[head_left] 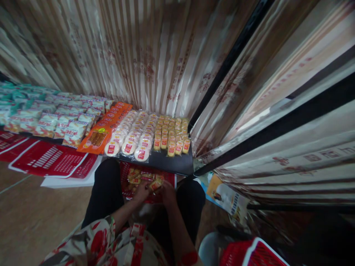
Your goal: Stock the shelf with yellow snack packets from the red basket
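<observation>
Hands, left (142,192) and right (168,192), close on a yellow-wrapped packet (155,184) between them, above the red basket (175,181) of similar packets, beside the desk (177,164).

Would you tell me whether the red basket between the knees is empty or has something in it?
Not empty: several small yellow packs lie in the red basket; how deep they go, I cannot tell.
</observation>
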The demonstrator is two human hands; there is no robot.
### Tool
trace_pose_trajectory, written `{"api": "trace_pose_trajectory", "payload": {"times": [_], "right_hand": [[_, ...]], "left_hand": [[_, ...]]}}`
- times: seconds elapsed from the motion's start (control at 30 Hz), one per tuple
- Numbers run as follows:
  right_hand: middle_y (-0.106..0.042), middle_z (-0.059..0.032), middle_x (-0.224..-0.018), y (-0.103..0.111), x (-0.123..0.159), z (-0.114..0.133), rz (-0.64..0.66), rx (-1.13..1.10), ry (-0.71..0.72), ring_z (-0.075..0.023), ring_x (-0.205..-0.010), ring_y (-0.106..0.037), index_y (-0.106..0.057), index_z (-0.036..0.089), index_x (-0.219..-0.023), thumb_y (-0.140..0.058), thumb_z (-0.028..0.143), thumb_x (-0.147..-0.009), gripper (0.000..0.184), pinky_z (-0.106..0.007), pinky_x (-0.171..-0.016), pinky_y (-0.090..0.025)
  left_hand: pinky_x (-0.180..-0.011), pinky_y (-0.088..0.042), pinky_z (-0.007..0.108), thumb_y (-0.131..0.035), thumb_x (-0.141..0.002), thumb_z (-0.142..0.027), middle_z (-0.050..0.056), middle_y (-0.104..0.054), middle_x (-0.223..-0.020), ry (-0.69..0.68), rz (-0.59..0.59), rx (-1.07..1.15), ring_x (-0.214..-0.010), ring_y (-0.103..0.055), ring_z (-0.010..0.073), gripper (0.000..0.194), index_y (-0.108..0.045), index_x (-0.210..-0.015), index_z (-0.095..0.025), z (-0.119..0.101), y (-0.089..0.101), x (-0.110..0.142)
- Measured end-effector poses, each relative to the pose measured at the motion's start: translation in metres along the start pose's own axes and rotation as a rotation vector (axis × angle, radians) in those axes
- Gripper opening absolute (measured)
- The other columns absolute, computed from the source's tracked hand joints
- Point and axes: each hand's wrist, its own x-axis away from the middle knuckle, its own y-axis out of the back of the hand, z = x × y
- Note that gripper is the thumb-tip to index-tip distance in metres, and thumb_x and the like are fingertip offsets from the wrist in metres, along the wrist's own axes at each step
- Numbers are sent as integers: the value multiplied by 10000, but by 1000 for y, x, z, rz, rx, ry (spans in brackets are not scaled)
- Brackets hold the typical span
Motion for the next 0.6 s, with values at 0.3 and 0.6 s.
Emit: {"api": "trace_pose_trajectory", "payload": {"times": [0.3, 0.6], "right_hand": [[-653, -118, -1041, 5, 3, 4, 98, 208, 96, -275, -1031, -580, -690, 198, -917, -581, 472, -726, 351, -382, -842, -491], [-677, -58, -765, -19, -1, -4, 32, -286, -181, -157, -569, -602, -646, 161, -1005, -572, 485, -653, 484, -276, -521, -487]], "left_hand": [[-717, -462, 235, -488, -736, -113, 31, -666, -824, 49, -43, 48, -763, -606, 150, 262, -631, -954, -132, -2, 6, 1], [-706, -449, 234, -471, -729, -137, 10, -632, -773, 37, -152, 72, -752, -584, 152, 235, -620, -910, -145, -10, 16, -2]]}}
